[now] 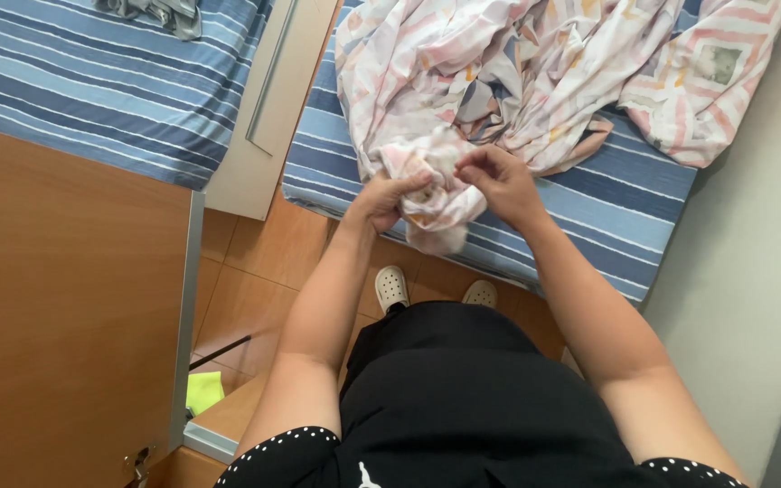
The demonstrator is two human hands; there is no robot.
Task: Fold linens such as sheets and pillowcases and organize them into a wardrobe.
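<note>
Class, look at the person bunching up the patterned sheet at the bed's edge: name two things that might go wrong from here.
1. Both the left hand and right hand grip only a bunched corner of the sheet; the rest lies crumpled on the striped mattress, so pulling may drag it onto the floor.
2. The cupboard door stands open close by the person's left side; stepping sideways may bump it.

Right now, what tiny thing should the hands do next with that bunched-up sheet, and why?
Probably pull the two hands apart to open out the bunch. The left hand and right hand both grip one crumpled wad of the patterned sheet at the edge of the striped mattress, while the rest lies heaped behind.
</note>
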